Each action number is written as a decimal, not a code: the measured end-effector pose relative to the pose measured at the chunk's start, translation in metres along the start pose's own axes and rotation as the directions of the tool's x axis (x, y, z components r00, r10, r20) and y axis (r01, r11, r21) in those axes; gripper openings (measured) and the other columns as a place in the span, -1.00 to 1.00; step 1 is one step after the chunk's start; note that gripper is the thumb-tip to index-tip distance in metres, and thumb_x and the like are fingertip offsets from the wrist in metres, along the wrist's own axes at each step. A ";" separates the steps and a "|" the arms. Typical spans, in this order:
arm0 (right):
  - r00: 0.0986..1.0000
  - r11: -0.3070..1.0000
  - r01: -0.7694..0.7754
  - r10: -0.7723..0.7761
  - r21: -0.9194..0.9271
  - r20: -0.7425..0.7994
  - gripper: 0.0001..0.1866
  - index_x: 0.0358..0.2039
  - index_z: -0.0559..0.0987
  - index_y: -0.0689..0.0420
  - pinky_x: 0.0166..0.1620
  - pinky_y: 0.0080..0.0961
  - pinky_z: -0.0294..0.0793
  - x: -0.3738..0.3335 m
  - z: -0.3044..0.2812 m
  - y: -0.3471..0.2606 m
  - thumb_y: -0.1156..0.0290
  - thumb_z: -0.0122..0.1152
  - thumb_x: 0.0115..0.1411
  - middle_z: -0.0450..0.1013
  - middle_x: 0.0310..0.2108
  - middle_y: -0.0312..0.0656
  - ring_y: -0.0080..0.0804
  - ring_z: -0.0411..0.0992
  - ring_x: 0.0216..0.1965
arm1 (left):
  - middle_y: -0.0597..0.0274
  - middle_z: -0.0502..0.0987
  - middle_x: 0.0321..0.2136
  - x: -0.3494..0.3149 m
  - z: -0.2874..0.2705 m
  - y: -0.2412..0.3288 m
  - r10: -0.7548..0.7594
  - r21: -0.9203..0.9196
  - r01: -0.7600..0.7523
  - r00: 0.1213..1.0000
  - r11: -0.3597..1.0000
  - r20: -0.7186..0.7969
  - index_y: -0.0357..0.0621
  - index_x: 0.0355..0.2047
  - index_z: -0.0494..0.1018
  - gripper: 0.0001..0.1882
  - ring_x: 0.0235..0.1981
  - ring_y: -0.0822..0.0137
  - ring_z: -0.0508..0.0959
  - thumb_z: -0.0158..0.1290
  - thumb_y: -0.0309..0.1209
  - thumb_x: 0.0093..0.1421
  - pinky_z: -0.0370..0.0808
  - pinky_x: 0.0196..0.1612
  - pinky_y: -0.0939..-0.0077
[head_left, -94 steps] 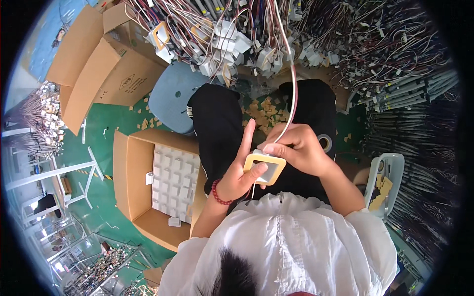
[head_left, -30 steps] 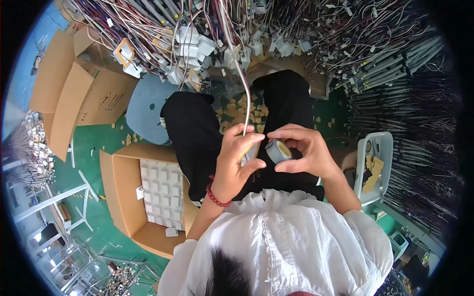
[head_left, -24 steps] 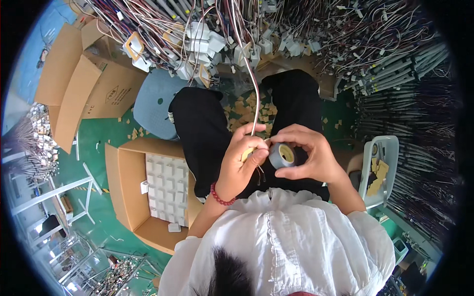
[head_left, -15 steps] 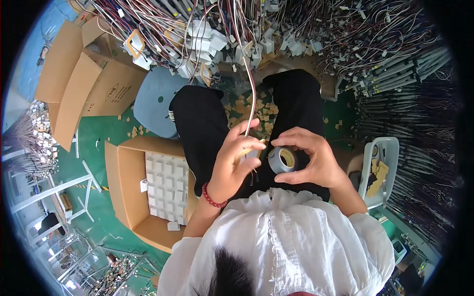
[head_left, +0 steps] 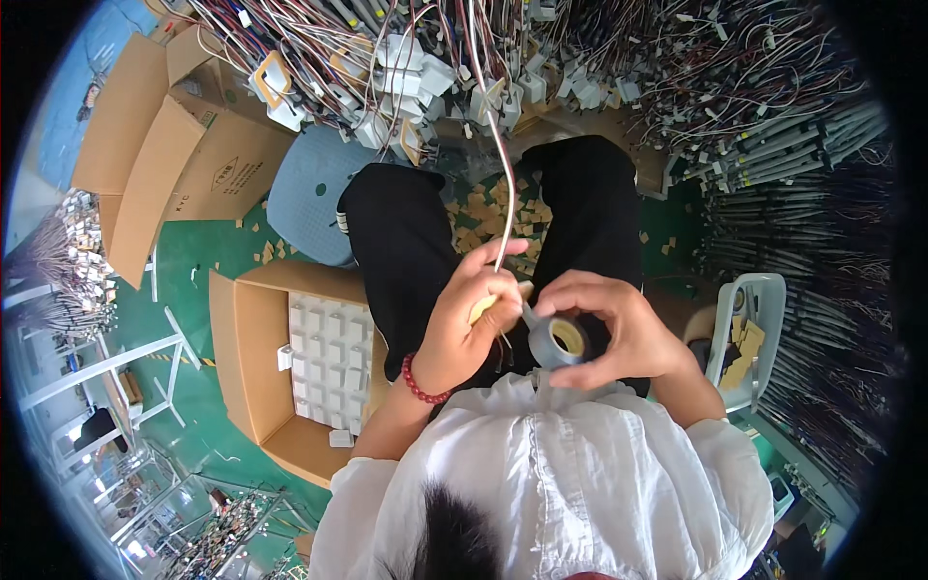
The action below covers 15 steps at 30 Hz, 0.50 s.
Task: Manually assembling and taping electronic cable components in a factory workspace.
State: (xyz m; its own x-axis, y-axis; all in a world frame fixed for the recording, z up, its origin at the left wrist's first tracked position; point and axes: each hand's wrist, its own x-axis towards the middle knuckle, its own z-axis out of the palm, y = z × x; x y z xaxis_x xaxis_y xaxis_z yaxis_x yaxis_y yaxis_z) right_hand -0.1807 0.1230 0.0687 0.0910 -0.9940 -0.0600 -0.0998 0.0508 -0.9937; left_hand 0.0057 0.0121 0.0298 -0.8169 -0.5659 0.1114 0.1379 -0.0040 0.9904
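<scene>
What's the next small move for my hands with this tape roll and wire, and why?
Probably carry the grey tape roll in the right hand around the wire. The left hand pinches the wire where the tape's free end already reaches it.

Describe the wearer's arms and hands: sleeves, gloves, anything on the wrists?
Both hands are bare, no gloves. The left hand has a dark red bead bracelet around its wrist; the right hand shows nothing on its wrist. Forearms are uncovered, with loose white crinkled sleeves ending near the elbows. No rings or watch can be made out.
</scene>
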 end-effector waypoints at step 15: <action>0.956 0.900 -0.224 0.129 0.372 0.264 -0.38 -0.11 0.50 0.21 0.08 -0.52 0.32 0.037 -0.016 0.017 0.50 0.54 -0.26 0.36 -0.09 -0.28 -0.47 0.34 -0.01 | 0.01 -0.27 0.35 0.003 -0.016 0.006 -0.077 -0.268 0.161 0.951 0.950 0.298 0.19 0.28 -0.69 0.24 0.06 0.38 0.31 0.11 -0.61 -0.05 0.45 -0.16 0.55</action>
State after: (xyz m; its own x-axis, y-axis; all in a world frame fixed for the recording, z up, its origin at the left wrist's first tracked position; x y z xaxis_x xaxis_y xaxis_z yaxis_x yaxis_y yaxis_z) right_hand -0.1952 0.0855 0.0515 0.3355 -0.9182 -0.2106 0.2587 0.3048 -0.9166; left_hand 0.0124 -0.0027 0.0347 -0.9548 -0.2924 0.0543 0.1499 -0.3157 0.9369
